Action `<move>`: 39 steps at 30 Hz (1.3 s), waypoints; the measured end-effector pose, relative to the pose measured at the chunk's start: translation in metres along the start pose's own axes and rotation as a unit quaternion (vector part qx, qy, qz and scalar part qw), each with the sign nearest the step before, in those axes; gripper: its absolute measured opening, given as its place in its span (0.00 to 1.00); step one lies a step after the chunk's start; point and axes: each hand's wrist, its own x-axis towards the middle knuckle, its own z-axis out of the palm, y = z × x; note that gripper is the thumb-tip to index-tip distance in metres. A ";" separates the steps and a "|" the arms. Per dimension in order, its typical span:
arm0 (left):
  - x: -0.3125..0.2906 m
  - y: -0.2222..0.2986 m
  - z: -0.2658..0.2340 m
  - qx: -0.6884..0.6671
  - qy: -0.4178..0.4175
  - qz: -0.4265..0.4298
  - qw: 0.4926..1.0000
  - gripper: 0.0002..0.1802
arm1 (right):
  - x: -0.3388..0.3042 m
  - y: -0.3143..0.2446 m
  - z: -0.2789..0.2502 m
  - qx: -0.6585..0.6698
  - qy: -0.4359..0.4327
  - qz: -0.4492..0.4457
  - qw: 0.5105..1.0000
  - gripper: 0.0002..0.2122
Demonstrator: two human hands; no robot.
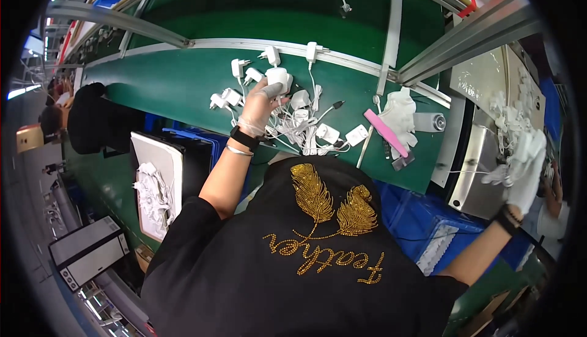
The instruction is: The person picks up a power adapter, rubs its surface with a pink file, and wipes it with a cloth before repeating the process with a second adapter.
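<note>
My left hand [260,108], with a grey cover on its thumb, is closed around a white power adapter [277,78] above the green bench. Around and below it, several more white adapters [328,133] lie in a heap with their coiled white cables [299,123]. My right hand [526,172], in a white glove, reaches far to the right. It is smeared by motion, so its fingers are hard to make out. A thin white cable [468,172] runs up to its fingertips, and whether they grip it I cannot tell. Beside it hang bundled white cables [516,114].
On the bench [165,71], a pink strip [386,133], a crumpled white cloth-like item [400,112] and a silver cylinder [430,122] lie right of the heap. Metal posts [471,31] frame the bench. At left stands a white-lined tray [174,172] holding white cables.
</note>
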 end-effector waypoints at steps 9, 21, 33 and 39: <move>-0.017 -0.012 -0.012 -0.090 0.025 -0.038 0.995 0.26 | 0.153 0.031 -0.120 -0.672 0.062 -0.324 0.663 0.21; -0.045 -0.017 0.000 -0.039 -0.016 0.056 0.998 0.48 | -0.134 0.228 0.370 -0.476 -0.427 -0.020 0.769 0.37; -0.072 0.020 0.015 -0.061 -0.084 0.060 0.993 0.49 | -0.136 0.244 0.350 0.056 -0.414 0.260 0.870 0.39; -0.081 0.041 0.042 -0.025 -0.117 0.074 0.990 0.45 | -0.159 0.146 0.311 0.137 -0.407 0.214 0.877 0.41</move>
